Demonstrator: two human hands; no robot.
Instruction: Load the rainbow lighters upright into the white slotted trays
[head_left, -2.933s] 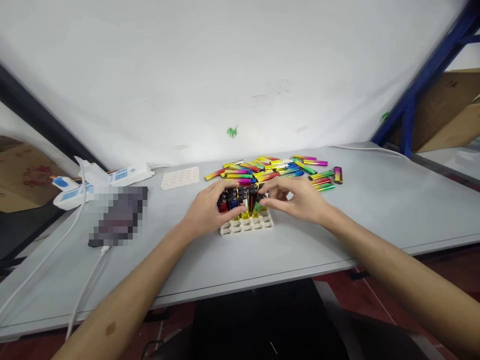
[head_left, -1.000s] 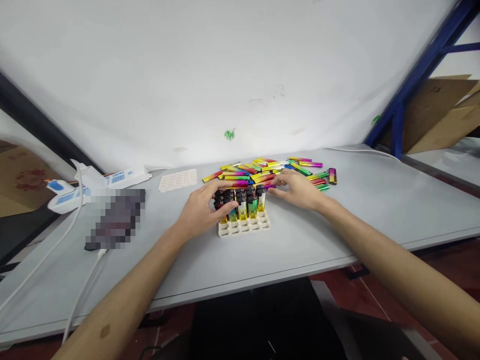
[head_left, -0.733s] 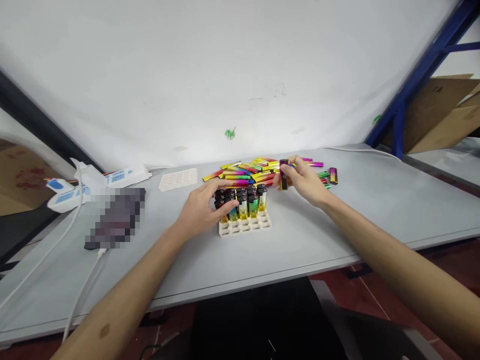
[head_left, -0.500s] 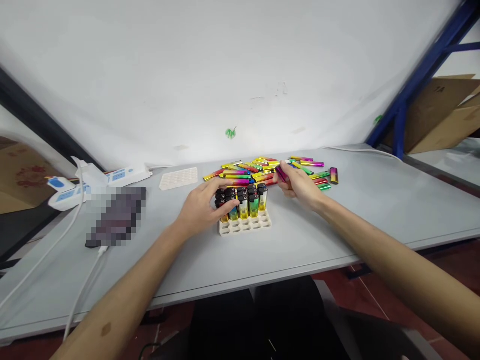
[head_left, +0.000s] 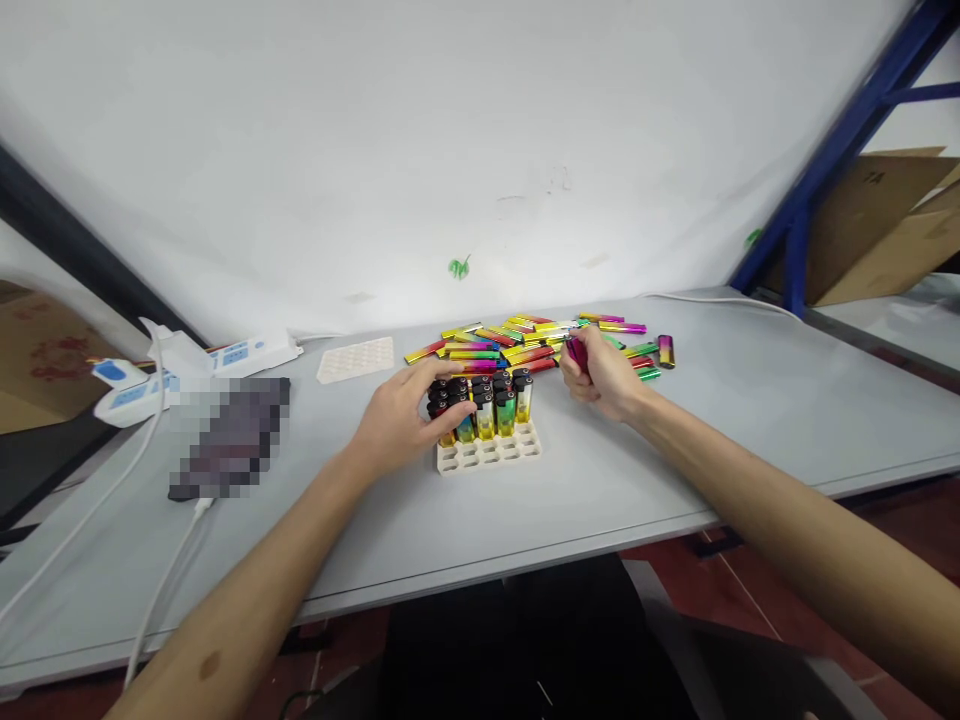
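In the head view, the right hand has its fingers curled round a glossy magenta piece, mostly hidden, toward the far edge of the table. The left hand, thumb parted from fingers, hides some black-topped lighters upright in a pale, cellular tray; its grip I cannot tell.

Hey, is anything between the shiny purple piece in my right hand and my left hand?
Yes: upright lighters in the white rack stand between the purple piece in your right hand and your left hand.
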